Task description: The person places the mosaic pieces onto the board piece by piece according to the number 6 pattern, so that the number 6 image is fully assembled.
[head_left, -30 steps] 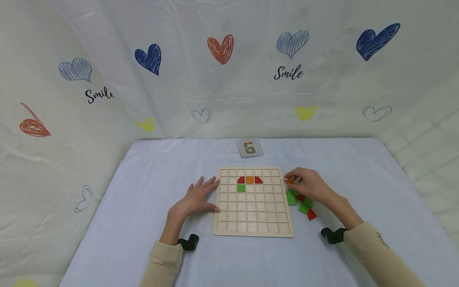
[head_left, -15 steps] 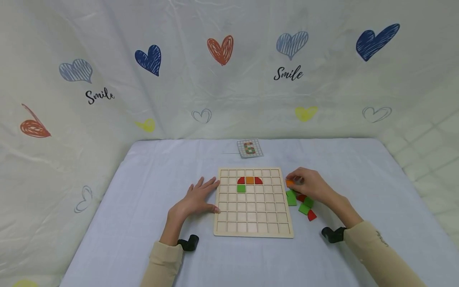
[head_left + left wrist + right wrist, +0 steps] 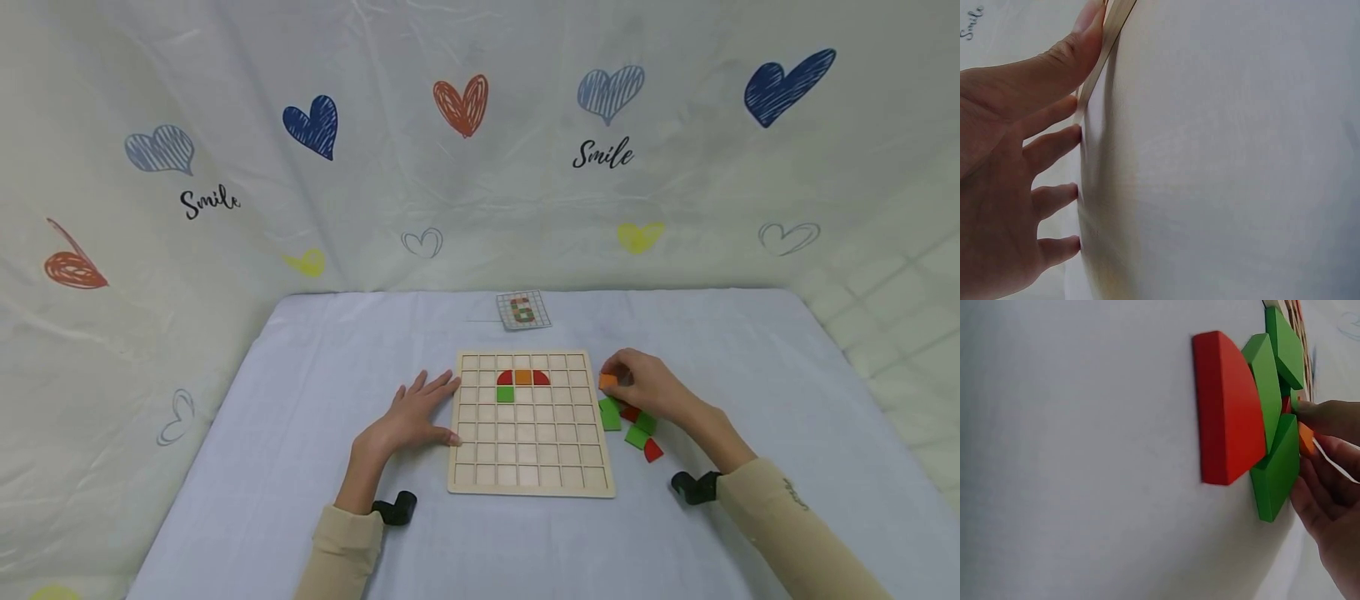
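Note:
A light wooden grid board (image 3: 528,454) lies flat on the cloth. Two red quarter-round tiles flank an orange square tile (image 3: 522,377) near its top, and a green square tile (image 3: 506,394) sits below the left one. My left hand (image 3: 408,415) has its fingers spread, with thumb and fingertips at the board's left edge. Just off the right edge, my right hand (image 3: 647,383) pinches another orange square tile (image 3: 607,381) between thumb and fingers. In the right wrist view the pile's green tiles partly hide that orange tile (image 3: 1305,439).
Loose green tiles (image 3: 611,417) and red quarter-round tiles, among them a red one (image 3: 653,450), lie beside the board's right edge below my right hand. A card (image 3: 523,310) printed with a gridded figure lies beyond the board. A white curtain (image 3: 480,192) with hearts rises behind the table.
My right hand has shifted slightly right, and more of the orange tile's face now shows in its fingers. The left hand and the tiles on the board have stayed put.

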Motion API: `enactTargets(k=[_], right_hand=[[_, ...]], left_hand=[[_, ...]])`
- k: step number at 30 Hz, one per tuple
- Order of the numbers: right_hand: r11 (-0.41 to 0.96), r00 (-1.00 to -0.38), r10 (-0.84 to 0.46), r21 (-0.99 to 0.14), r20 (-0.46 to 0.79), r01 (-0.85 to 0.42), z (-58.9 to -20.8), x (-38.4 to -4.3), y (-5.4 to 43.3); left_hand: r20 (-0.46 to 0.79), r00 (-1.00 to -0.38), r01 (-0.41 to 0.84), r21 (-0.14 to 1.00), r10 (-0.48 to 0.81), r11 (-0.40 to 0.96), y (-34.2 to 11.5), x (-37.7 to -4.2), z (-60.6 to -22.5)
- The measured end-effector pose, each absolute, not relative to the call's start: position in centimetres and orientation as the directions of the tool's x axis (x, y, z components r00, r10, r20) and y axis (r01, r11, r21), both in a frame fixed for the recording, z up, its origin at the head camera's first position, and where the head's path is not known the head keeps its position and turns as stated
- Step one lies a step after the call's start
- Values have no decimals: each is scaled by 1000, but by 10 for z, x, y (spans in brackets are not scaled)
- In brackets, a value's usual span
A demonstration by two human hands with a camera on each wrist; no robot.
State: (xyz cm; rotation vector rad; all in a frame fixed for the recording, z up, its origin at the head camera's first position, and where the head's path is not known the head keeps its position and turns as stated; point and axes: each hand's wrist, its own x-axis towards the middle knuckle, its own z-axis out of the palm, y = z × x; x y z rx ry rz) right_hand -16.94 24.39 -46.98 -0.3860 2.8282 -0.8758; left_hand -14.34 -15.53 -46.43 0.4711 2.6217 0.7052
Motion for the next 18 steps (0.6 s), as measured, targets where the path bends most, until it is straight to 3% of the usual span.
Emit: enactTargets(k=[10, 18], right_hand=[[761, -933, -360, -582, -12, -286, -471, -167, 246], [753, -939, -344, -604, -24, -261, -470, -166, 249]], left_hand=[[-277, -870, 216, 528, 407, 822, -155, -143, -465], [-278, -872, 211, 532, 404, 820, -155, -143, -465]])
